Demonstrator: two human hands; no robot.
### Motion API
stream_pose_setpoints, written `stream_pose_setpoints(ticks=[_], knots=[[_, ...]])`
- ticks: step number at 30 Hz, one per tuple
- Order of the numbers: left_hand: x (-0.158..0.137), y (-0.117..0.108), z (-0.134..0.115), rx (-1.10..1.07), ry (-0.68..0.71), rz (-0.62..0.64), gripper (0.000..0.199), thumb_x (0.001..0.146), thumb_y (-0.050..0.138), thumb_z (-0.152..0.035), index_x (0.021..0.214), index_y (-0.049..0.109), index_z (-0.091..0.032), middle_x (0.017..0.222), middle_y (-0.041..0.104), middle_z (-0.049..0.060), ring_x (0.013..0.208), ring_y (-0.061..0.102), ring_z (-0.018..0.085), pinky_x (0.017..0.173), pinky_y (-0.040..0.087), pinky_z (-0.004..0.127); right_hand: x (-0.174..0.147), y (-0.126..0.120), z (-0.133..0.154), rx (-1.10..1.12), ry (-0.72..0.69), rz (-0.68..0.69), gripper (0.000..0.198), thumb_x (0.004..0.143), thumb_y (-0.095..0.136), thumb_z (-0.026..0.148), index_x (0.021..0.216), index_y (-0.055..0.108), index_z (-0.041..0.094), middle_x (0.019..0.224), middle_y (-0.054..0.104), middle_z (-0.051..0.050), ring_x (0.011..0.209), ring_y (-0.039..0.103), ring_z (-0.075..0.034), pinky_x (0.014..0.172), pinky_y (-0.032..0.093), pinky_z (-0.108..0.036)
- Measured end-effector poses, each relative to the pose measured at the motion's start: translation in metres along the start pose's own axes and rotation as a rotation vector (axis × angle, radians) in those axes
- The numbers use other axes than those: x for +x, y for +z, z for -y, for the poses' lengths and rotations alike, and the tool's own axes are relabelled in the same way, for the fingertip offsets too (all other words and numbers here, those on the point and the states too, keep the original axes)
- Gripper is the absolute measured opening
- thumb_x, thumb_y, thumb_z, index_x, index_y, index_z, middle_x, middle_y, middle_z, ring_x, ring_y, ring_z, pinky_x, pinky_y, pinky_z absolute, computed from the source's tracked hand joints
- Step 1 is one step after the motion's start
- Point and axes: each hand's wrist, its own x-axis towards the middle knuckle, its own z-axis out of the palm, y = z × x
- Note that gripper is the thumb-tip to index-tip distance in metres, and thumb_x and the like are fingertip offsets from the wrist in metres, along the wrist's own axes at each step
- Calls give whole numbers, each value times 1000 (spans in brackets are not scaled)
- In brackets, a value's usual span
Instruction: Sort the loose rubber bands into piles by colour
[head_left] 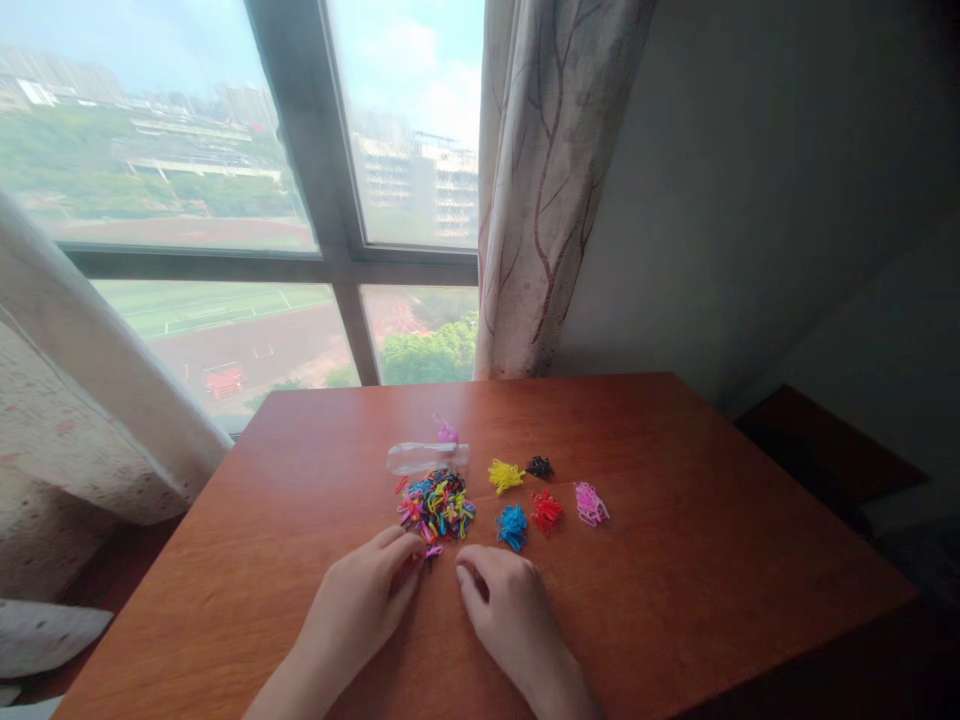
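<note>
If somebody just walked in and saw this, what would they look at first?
Probably the big bright window at the upper left, with a green sports field showing through it. Next, the mixed-colour heap on the brown table, just beyond the left hand. To the heap's right are five smaller piles: yellow pile, black pile, blue pile, red pile and pink pile.

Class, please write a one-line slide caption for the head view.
Left hand and right hand near a mixed-colour pile, with five smaller heaps and a clear container on the table.
</note>
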Motion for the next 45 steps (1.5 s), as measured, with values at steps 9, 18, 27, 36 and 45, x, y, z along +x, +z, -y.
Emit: stream_pose_setpoints(ticks=[9, 18, 27, 36, 45], knots=[[1, 0, -7, -171, 114, 25, 25, 88, 44, -14, 90, 66, -24, 89, 66, 0, 68, 60, 12, 63, 43, 19, 1, -1, 1, 22, -50, -46, 14, 89, 55, 15, 94, 65, 23, 77, 69, 1, 70, 65, -15, 65, 40, -21], [-1, 1, 0, -77, 57, 23, 25, 91, 43, -18, 101, 64, -28, 98, 68, 0, 78, 65, 14, 67, 44, 21, 2, -13, -17, 73, 13, -180, 21, 95, 48, 24, 87, 68, 23, 77, 70, -2, 68, 65, -15, 66, 43, -21], [-2, 0, 0, 52, -14, 31, 22, 94, 42, -26, 98, 63, -29, 101, 69, -1, 87, 67, 17, 68, 44, 24, -13, -83, -120, -260, 368, -460, 40, 93, 44, 50, 91, 71, 21, 77, 73, -8, 65, 68, -22, 59, 45, -28], [0, -5, 0, 77, -149, 50, 21, 93, 42, -27, 93, 63, -27, 93, 67, 0, 81, 65, 17, 67, 40, 25, -17, -85, -134, -300, 424, -434, 41, 92, 43, 52, 91, 72, 22, 75, 73, -7, 65, 69, -24, 56, 43, -29], [0, -3, 8, 35, -140, 38, 19, 91, 42, -23, 92, 60, -27, 94, 65, -1, 83, 64, 17, 70, 40, 25, -2, -54, -81, -61, 161, -426, 34, 96, 45, 42, 89, 70, 20, 82, 74, -7, 65, 68, -18, 63, 49, -25]])
